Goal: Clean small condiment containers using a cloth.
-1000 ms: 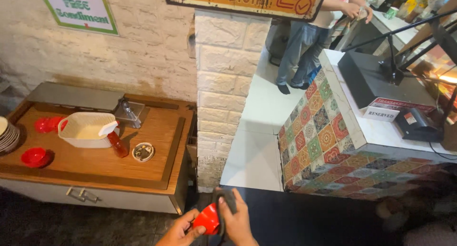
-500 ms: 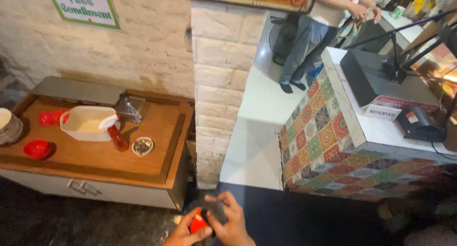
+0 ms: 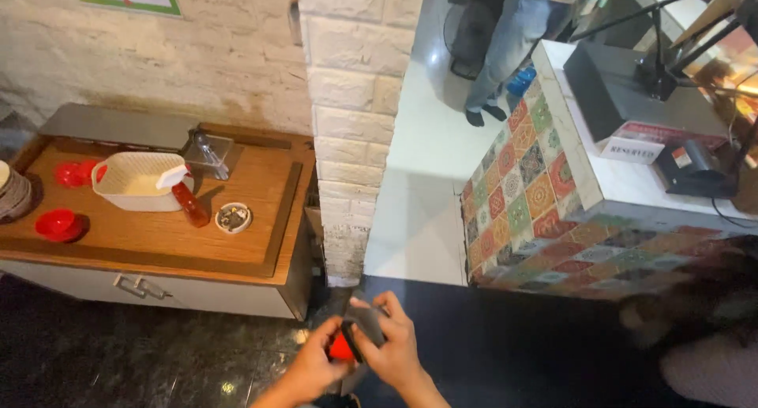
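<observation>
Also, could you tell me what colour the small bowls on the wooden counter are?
Red bowls, seen in the head view.

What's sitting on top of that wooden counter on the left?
On the wooden counter sit a white basket, a red bottle leaning at it, a small round dish, small red bowls and a metal holder. The basket's contents are not clear.

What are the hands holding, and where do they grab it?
Both hands hold a small red and dark object between them. The left hand grips its red left side, the right hand wraps its dark top. What it is cannot be told.
</observation>
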